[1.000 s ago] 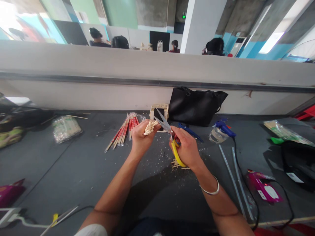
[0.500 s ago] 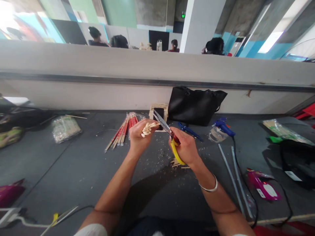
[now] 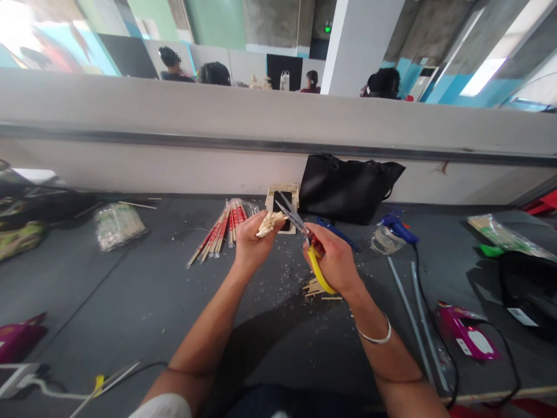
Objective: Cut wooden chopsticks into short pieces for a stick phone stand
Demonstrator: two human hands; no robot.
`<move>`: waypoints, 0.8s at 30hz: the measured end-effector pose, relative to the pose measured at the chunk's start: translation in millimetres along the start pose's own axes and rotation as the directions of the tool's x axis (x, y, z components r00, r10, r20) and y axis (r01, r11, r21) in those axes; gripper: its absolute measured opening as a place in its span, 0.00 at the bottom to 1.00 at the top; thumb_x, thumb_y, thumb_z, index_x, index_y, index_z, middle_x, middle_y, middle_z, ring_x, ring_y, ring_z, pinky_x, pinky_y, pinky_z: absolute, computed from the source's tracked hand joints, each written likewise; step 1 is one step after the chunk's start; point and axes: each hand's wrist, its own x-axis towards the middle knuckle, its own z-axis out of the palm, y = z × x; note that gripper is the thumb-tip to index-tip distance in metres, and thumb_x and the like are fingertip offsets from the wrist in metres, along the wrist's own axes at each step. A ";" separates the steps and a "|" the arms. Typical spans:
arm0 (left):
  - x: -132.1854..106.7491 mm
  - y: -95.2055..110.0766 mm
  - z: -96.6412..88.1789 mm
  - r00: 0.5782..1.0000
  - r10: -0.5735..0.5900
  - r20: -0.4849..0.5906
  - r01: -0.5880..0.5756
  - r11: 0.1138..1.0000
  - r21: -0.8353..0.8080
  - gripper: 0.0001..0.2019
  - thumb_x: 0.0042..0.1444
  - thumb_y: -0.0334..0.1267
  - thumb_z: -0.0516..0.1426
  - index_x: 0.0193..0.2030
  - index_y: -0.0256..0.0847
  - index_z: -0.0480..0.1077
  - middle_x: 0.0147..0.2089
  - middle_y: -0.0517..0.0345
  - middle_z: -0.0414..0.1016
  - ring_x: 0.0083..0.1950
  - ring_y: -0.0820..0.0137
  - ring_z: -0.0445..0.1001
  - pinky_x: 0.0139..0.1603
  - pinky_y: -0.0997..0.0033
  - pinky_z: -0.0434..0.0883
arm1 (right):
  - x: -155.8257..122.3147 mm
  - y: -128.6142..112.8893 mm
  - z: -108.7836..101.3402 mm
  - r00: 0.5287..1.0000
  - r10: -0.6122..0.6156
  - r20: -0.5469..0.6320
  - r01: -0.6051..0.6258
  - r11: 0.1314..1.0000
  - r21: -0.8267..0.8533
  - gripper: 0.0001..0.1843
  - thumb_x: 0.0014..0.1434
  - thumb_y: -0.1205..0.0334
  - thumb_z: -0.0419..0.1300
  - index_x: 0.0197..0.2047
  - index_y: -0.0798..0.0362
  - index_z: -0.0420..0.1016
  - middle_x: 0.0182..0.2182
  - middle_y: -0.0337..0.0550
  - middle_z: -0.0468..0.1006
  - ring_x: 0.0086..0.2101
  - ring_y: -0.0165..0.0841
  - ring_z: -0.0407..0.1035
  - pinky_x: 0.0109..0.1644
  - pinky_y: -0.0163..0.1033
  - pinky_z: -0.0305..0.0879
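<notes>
My left hand (image 3: pixel 252 244) is closed round a bundle of pale wooden sticks (image 3: pixel 270 223), their ends poking out toward the right. In my right hand (image 3: pixel 334 255) is a pair of yellow-handled scissors (image 3: pixel 321 273), blades spread and pointing up and left beside the stick ends. Whether a blade touches a stick I cannot tell. Cut stick pieces (image 3: pixel 317 287) lie on the table below the scissors, partly covered by the handle. A dark phone (image 3: pixel 282 201) rests on a small wooden stand (image 3: pixel 270 200) behind my hands.
Chopsticks in red wrappers (image 3: pixel 224 229) lie left of my hands. A black bag (image 3: pixel 348 188) leans on the wall. To the right are a blue glue gun (image 3: pixel 398 226), clear glue sticks (image 3: pixel 404 307) and a magenta box (image 3: pixel 470 334). Small chips litter the dark table (image 3: pixel 174 313).
Both hands have shifted slightly right in the view. The bundle in my left hand has turned, so its ends sit closer together beside the scissor blades.
</notes>
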 end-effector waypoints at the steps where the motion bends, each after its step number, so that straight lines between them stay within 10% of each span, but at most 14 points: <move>1: 0.6 0.8 -0.3 1.000 0.008 0.000 -0.008 1.000 0.008 0.20 0.61 0.43 0.60 0.20 0.41 0.65 0.20 0.64 0.64 0.22 0.77 0.62 0.24 0.74 0.60 | -0.1 -0.8 0.0 1.000 0.002 0.016 -0.002 1.000 -0.013 0.21 0.57 0.68 0.56 0.53 0.50 0.76 0.33 0.39 0.79 0.31 0.31 0.72 0.37 0.34 0.68; 24: 1.6 3.0 -1.2 0.995 0.094 0.022 -0.094 0.995 -0.013 0.15 0.61 0.40 0.59 0.23 0.41 0.69 0.21 0.63 0.70 0.22 0.76 0.67 0.24 0.76 0.64 | -1.7 -2.8 -0.9 0.999 -0.053 0.002 0.053 0.998 -0.026 0.23 0.57 0.71 0.55 0.55 0.51 0.74 0.35 0.43 0.79 0.32 0.33 0.71 0.40 0.37 0.70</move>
